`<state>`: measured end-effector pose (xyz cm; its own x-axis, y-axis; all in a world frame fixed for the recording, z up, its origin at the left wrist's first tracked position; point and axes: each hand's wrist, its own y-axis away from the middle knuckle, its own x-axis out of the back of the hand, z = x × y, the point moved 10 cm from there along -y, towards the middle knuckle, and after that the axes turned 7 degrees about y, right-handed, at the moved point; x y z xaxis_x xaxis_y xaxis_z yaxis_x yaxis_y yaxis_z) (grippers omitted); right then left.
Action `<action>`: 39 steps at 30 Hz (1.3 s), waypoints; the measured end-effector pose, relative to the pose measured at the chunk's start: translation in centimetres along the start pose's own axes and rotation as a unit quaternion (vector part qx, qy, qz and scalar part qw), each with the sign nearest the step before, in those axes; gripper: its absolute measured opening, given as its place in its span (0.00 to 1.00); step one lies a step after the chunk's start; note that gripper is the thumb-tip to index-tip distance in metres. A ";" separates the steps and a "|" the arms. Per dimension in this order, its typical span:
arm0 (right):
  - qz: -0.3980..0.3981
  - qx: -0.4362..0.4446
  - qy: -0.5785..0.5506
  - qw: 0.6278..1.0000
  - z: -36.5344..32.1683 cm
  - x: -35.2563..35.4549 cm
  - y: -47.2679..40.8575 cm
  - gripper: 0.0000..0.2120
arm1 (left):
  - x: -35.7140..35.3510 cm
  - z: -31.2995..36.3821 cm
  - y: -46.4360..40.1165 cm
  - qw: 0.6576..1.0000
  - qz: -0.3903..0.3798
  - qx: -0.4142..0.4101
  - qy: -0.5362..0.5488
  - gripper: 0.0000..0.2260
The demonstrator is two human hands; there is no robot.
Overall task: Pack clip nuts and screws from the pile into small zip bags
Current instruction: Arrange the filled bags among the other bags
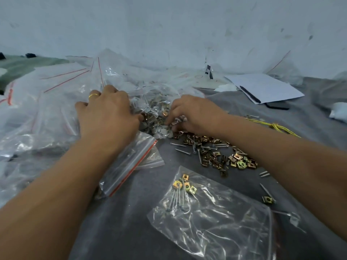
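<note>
Both hands work at the mixed pile [210,151] of clip nuts and screws, centre of frame, spilling down toward the right on the grey desk [131,212].

Left hand [108,113], yellow ring on one finger, rests palm-down on crumpled clear bags, fingers curled into the pile's far end; whether they pinch anything I cannot tell. Right hand [193,113]: fingertips drawn together, picking at small parts at the pile's upper edge; the piece itself is hidden.

Partly filled zip bag [212,220] lies flat at lower centre-right, long axis running upper left to lower right. Inside, four clip nuts [185,183] bunch at the upper-left corner, with screws [177,198] just below, lying near parallel, shafts close to vertical in frame.

Another zip bag with a red seal strip [131,166] lies under the left forearm.

Judgement: count out one piece at a time, pinching screws mid-shaft, and feed them along the bag's length to avoid piercing the film.

Papers [266,87] at upper right; yellow cord [274,126] at right.
</note>
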<state>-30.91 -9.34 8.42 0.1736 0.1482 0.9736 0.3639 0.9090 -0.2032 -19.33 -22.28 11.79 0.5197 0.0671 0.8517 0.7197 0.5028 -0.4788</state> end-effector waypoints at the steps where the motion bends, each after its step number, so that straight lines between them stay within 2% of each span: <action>1: 0.004 -0.005 -0.001 1.000 0.0 0.2 -0.3 0.09 | 0.0 -0.1 -0.1 1.000 -0.005 -0.001 0.003 0.21; 6: 0.005 -0.004 0.005 1.000 -0.2 0.7 -1.3 0.04 | -0.1 -0.4 -0.4 0.999 -0.020 -0.005 0.029 0.21; 10: -0.042 0.009 -0.022 0.999 -0.4 0.2 -1.7 0.10 | 0.0 -0.1 -0.3 0.999 -0.003 -0.019 0.038 0.21; 13: -0.047 0.026 0.000 0.999 -0.9 0.1 -1.6 0.11 | 0.3 0.5 -0.1 0.998 0.011 -0.039 0.056 0.26; 16: -0.024 0.017 0.012 0.999 -0.8 0.3 -1.9 0.06 | 0.8 1.7 0.3 0.991 0.028 -0.109 0.076 0.25; 19: -0.011 -0.007 0.006 1.000 -0.3 0.3 -2.2 0.04 | 0.5 3.4 0.9 0.975 -0.016 -0.195 0.103 0.26; 21: 0.018 -0.024 -0.056 0.998 0.2 0.7 -2.3 0.06 | 0.0 4.5 1.4 0.964 -0.056 -0.242 0.098 0.28; 24: 0.048 -0.045 -0.119 0.991 0.8 1.5 -2.7 0.06 | -0.8 5.3 2.1 0.955 -0.093 -0.274 0.059 0.24; 26: 0.055 -0.031 -0.119 0.991 0.6 1.9 -3.3 0.05 | -1.6 5.3 2.5 0.958 -0.103 -0.266 0.011 0.21; 30: 0.082 0.002 -0.109 0.991 0.0 3.2 -4.5 0.05 | -2.6 4.0 2.0 0.973 -0.073 -0.209 -0.063 0.19; 34: 0.094 0.026 -0.063 0.993 -0.6 3.7 -5.4 0.06 | -3.5 4.5 2.5 0.970 -0.066 -0.212 -0.099 0.25; 37: 0.102 0.011 -0.070 0.992 -0.5 4.1 -5.1 0.04 | -3.1 4.0 2.2 0.979 -0.051 -0.176 -0.089 0.26; 39: 0.158 -0.037 -0.125 0.979 0.5 4.9 -4.0 0.03 | -2.9 3.5 1.8 0.983 -0.045 -0.156 -0.089 0.26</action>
<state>-31.96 -12.00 14.09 0.0619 0.5164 0.8541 0.3949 0.7732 -0.4962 -21.13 -18.58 9.18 0.3789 0.1980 0.9040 0.8798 0.2259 -0.4183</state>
